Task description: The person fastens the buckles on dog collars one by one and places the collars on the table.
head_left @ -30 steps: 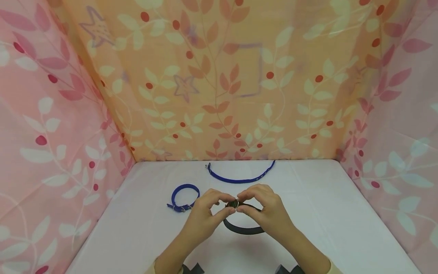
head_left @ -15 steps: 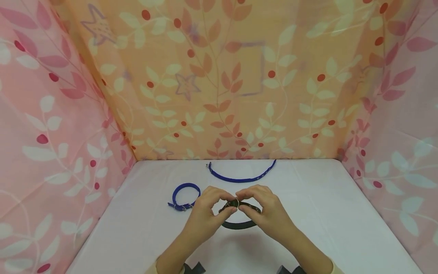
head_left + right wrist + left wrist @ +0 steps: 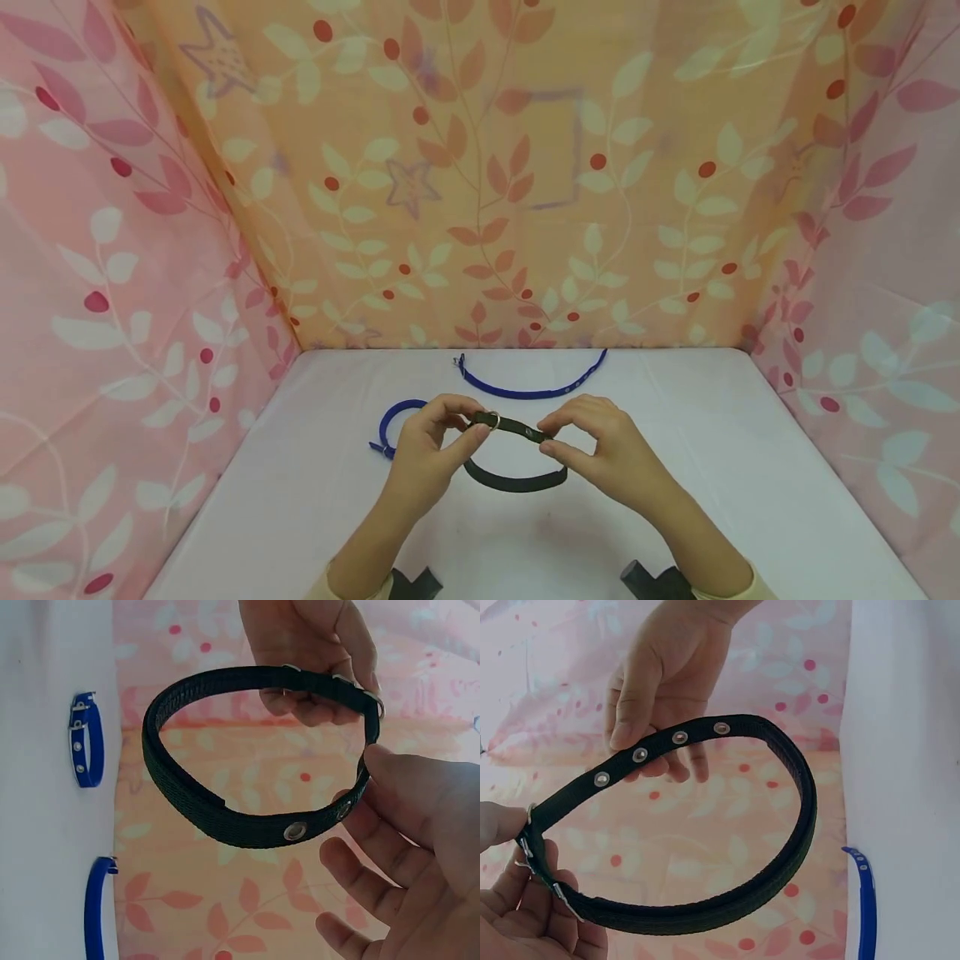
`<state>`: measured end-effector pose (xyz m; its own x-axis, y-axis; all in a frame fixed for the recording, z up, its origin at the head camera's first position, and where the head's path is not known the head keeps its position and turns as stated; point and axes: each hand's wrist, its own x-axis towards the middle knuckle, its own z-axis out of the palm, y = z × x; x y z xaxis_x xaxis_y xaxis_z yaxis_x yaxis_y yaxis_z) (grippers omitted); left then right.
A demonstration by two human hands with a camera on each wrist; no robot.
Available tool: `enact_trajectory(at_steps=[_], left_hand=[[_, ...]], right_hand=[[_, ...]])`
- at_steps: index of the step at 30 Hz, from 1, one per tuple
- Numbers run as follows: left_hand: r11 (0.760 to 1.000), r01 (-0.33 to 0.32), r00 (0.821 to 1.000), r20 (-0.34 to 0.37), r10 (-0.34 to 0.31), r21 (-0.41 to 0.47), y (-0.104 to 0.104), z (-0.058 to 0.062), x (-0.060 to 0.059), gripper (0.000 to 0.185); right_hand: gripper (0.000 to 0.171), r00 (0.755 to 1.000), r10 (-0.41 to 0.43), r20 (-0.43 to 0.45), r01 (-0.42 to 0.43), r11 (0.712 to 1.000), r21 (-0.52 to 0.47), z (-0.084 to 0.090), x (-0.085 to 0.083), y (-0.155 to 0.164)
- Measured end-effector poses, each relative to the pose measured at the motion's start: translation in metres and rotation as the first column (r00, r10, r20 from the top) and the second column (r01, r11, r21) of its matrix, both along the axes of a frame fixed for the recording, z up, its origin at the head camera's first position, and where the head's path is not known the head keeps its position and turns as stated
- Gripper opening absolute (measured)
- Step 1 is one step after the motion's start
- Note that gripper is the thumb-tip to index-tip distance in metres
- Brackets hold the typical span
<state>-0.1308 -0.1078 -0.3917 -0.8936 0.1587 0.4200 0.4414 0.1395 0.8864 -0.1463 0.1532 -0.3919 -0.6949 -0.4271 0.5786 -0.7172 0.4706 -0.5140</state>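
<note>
Collar: black collar [image 3: 517,477] held up at lower centre of the head view, looped — strap end apparently still unthreaded through the buckle [image 3: 493,420].
Left hand [image 3: 427,450]: pinches the buckle end.
Right hand [image 3: 607,450]: thumb and forefinger pinch the eyelet strap.
Behind: blue collar [image 3: 395,425], blue strap [image 3: 532,388] on white table [image 3: 750,467].

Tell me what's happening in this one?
A person holds a black collar above the white table. The left hand pinches its buckle end, the right hand pinches the eyelet strap. A buckled blue collar and an open blue collar lie behind it.
</note>
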Motion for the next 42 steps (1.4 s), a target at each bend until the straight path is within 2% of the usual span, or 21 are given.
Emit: enact_trajectory(at_steps=[6,11,21,27,35,39,42], left_hand=[[0.998,0.011,0.999,0.031,-0.013,0.063,0.001,0.001,0.000,0.019],[0.999,0.005,0.999,0.034,-0.006,0.052,0.004,0.000,0.002,0.020],[0.998,0.036,0.998,-0.055,-0.038,-0.042,0.012,-0.008,0.002,0.018],[0.994,0.063,0.991,-0.109,-0.072,-0.086,0.016,-0.012,0.003,0.018],[0.998,0.032,0.984,-0.171,-0.041,-0.058,0.018,-0.013,0.004,0.022],[1.000,0.007,0.989,-0.149,-0.010,-0.021,0.016,-0.010,0.006,0.027],[1.000,-0.002,0.993,-0.118,0.003,0.013,0.013,-0.006,0.007,0.025]], right_hand=[[0.019,1.000,0.026,-0.004,-0.026,1.000,-0.014,0.000,0.001,-0.001],[0.020,1.000,0.023,-0.015,-0.024,0.998,-0.057,-0.002,0.002,-0.006],[0.022,0.996,0.061,-0.069,-0.070,0.989,-0.129,-0.008,0.004,-0.014],[0.027,0.985,0.089,-0.146,-0.114,0.978,-0.177,-0.011,0.003,-0.020],[0.039,0.964,0.120,-0.237,-0.175,0.958,-0.225,-0.012,0.002,-0.024],[0.036,0.954,0.114,-0.276,-0.183,0.954,-0.238,-0.012,0.000,-0.024],[0.035,0.956,0.106,-0.275,-0.176,0.954,-0.244,-0.012,-0.001,-0.023]])
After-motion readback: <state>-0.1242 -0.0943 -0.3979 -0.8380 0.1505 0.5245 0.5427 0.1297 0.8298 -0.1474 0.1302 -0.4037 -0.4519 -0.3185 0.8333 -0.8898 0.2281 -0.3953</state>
